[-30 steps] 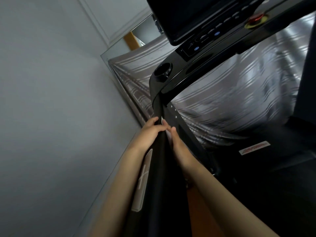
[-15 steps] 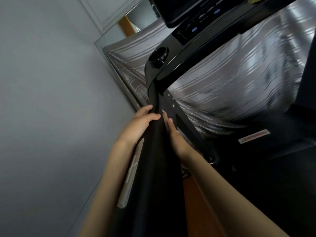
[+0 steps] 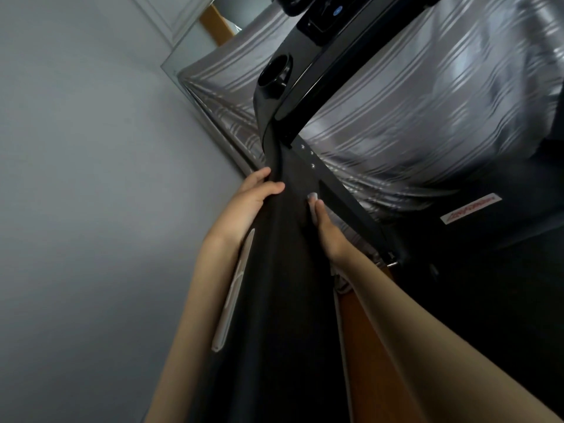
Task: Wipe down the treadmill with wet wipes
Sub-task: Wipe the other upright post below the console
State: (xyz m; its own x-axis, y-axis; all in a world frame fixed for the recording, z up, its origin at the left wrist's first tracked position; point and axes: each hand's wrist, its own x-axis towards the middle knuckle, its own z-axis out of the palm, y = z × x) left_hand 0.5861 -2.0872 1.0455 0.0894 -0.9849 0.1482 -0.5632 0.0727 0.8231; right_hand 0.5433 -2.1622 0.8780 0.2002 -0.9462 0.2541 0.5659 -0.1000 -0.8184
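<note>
The black treadmill's left handrail (image 3: 280, 270) runs from the bottom of the view up to the console (image 3: 323, 22). My left hand (image 3: 250, 199) grips the rail's outer side, thumb across the top. My right hand (image 3: 325, 230) lies flat along the rail's inner side. It presses a pale wet wipe (image 3: 312, 196) to the rail, and only a small edge of the wipe shows past the fingertips. The two hands are a short way apart.
A silver grip plate (image 3: 232, 294) sits on the rail below my left wrist. A round cup holder (image 3: 276, 73) is on the console's corner. A grey wall (image 3: 91, 209) stands close on the left, a striped curtain (image 3: 427, 117) behind, and the motor cover label (image 3: 470, 209) at right.
My hands touched at the fingertips before; now the right hand sits lower on the rail, apart from the left. The view has shifted so the console lies higher in the frame.
</note>
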